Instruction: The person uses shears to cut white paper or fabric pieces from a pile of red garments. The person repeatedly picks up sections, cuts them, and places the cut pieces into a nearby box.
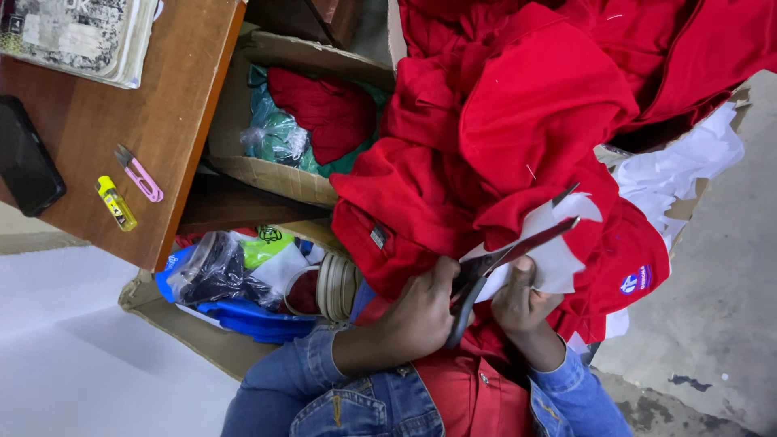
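Table [162, 105]: standing at upper left, bearing a phone [28, 166] at its left edge, a thread snip [139, 174] and a small tube [116, 203] lying side by side.
Carton [267, 174]: sitting right of the table, holding bagged cloth [279, 133].
Garment pile [518, 121]: lying right of the carton.
Scissors [506, 259]: sitting between left hand [417, 316] and right hand [526, 303], below the pile.

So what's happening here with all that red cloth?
A person in a denim jacket sits with a pile of red garments on their lap. One hand works a pair of scissors, whose blades cross a white sheet backing the red fabric. The other hand steadies that sheet. On the wooden table beside them lie a pink thread snipper, a yellow lighter and a black phone.
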